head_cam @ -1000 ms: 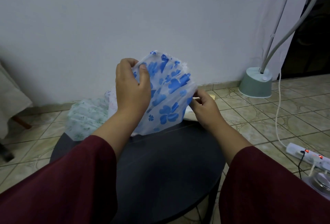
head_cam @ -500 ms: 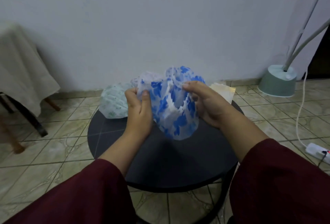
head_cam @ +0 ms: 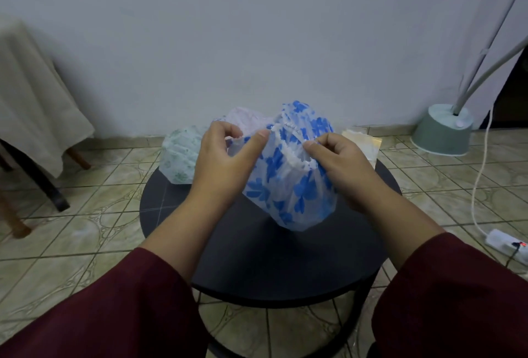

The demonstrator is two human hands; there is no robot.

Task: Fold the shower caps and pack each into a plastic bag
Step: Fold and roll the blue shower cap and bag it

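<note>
Blue-flowered shower cap (head_cam: 288,183) — translucent white plastic printed with blue blossoms, held up above the round black table (head_cam: 257,257), its gathered elastic rim turned up toward the camera. The cap hangs puffed out below the rim, apart from the tabletop.

Left hand (head_cam: 223,163) — fingers curled, thumb and forefinger pinching the left part of the elastic rim.

Right hand (head_cam: 345,166) — fingers curled, thumb and forefinger pinching the right part of the same rim; the lower fingers lie against the cap's side. Both arms wear dark red sleeves (head_cam: 114,314).

Green-patterned shower cap (head_cam: 180,157) — pale, with a small green print, resting on the far left edge of the table, partly hidden by the left hand.

Pale pink cap (head_cam: 245,120) — only its top shows behind the hands; whether it rests on the table cannot be told.

Cream-coloured flat item (head_cam: 363,143) — at the far right edge of the table, behind the right hand; too unclear to identify.

Surroundings — tiled floor (head_cam: 85,229); white wall (head_cam: 228,29); a green round base (head_cam: 443,134) with white tubes rising from it at right; a white power strip (head_cam: 505,242) with a red light on the floor; a cloth-draped piece of furniture (head_cam: 34,94) at left.
</note>
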